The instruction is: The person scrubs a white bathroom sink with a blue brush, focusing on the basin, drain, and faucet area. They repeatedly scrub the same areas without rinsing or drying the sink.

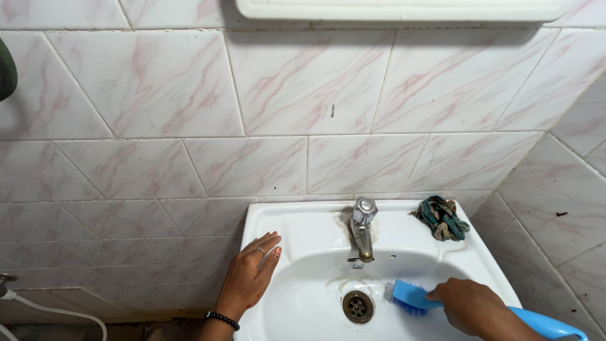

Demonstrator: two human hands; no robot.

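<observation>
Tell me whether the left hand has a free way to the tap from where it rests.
Probably yes. The left hand lies flat on the basin's left rim, and nothing stands between it and the tap; the right hand with the blue brush works lower right.

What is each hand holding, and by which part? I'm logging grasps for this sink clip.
The right hand holds a blue scrub brush, grip on its handle just behind the bristle head. The left hand holds nothing; it rests flat on the sink's rim.
</observation>
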